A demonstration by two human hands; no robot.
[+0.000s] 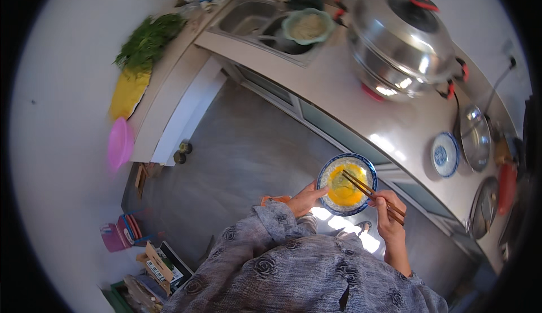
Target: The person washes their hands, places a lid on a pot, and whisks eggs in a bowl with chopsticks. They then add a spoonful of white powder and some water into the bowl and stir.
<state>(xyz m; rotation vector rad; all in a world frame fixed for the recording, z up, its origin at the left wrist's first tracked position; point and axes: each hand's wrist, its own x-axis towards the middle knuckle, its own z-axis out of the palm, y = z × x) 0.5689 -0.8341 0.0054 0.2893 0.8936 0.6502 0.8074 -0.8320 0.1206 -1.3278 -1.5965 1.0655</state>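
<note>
My left hand (pixel 305 198) holds a blue-rimmed patterned bowl (pixel 329 169) by its left edge, the thumb over the rim. Partly mixed egg (pixel 344 196), yellow with clearer patches, lies in the bowl. In my right hand (pixel 386 213) is a pair of brown chopsticks (pixel 365 188), their tips together in the egg near the bowl's middle. The bowl is up in front of my body, over the floor and beside the counter's front edge.
A large steel steamer pot (pixel 394 46) stands on the counter (pixel 338 80). Right of it are a blue-and-white dish (pixel 445 155) and a steel bowl (pixel 476 139). A pale green bowl (pixel 308 26) sits over the sink (pixel 247 16). Leafy greens (pixel 148 44) and a pink basin (pixel 120 143) are at left.
</note>
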